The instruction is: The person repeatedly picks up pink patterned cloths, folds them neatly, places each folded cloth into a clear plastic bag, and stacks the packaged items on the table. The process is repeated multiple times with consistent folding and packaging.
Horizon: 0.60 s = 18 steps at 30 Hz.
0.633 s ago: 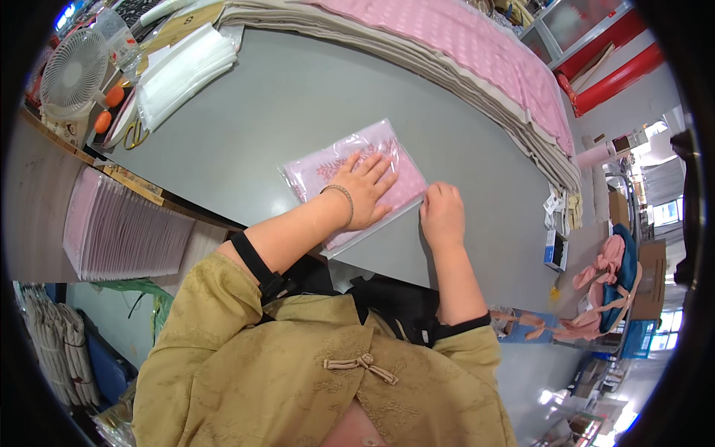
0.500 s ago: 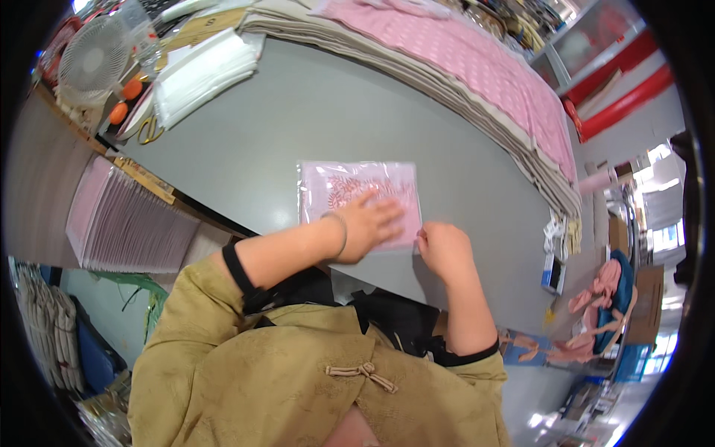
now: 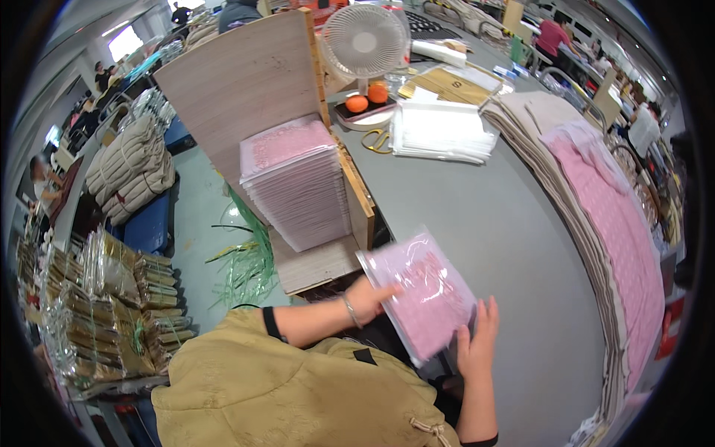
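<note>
A flat, clear-wrapped pink package (image 3: 426, 294) with a reddish leafy pattern is lifted and tilted at the table's near edge. My left hand (image 3: 366, 301) grips its left edge, thumb on top and the other fingers hidden beneath. At the package's right edge my right hand (image 3: 478, 339) is open, fingers stretched upward; whether it touches the wrap I cannot tell. Left of the table, a tall stack of similar pink packages (image 3: 294, 194) stands in a wooden bin (image 3: 242, 71), beyond my left hand.
The grey table (image 3: 477, 216) carries white plastic bags (image 3: 439, 128), gold-handled scissors (image 3: 376, 141), a fan (image 3: 363, 43) and two orange fruits (image 3: 357, 103). Layered pink and beige cloth (image 3: 607, 246) lies along its right side. Green strapping (image 3: 242, 268) lies on the floor; bundled packets (image 3: 112, 313) are at the left.
My view has turned left, toward the stack. The package lay flat on the table under my left hand; now it is lifted and gripped. My right hand has opened from a closed shape.
</note>
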Tool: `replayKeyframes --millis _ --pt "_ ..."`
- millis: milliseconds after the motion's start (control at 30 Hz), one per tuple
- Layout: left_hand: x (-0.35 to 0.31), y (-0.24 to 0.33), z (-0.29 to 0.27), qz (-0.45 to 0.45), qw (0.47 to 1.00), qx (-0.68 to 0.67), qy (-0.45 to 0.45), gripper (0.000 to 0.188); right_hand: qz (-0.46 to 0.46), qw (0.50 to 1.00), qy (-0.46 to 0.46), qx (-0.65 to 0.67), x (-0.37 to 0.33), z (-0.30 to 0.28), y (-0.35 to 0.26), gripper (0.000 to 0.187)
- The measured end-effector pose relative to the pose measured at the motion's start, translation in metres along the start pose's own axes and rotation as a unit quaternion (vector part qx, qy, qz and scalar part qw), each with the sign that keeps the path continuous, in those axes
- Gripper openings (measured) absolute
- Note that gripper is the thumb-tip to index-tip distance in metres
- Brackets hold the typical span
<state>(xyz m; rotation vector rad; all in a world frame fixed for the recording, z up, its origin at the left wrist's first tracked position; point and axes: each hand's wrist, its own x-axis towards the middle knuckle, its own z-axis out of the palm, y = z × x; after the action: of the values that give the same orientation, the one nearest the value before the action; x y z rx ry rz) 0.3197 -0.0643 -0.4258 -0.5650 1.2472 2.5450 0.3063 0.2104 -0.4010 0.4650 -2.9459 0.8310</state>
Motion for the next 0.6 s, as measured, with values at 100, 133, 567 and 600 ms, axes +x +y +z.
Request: replayKeyframes --millis 100,133,567,600 --pt "-0.009 0.070 -0.028 0.230 0.970 -0.054 0.050 0.046 0.039 0.997 0.065 0.024 0.000 -0.011 0.011 0.053" --pt "-0.014 0.097 -0.038 0.308 0.945 -0.046 0.102 0.044 0.053 0.996 0.073 0.026 -0.002 -0.013 0.017 0.052" --pt "-0.018 0.259 -0.110 0.590 0.556 0.367 0.456 0.025 0.022 0.993 0.100 -0.061 -0.010 -0.004 0.029 0.047" --pt "-0.008 0.265 -0.111 0.697 0.379 0.403 0.457 0.024 0.035 0.993 0.090 -0.061 -0.010 -0.004 0.029 0.047"
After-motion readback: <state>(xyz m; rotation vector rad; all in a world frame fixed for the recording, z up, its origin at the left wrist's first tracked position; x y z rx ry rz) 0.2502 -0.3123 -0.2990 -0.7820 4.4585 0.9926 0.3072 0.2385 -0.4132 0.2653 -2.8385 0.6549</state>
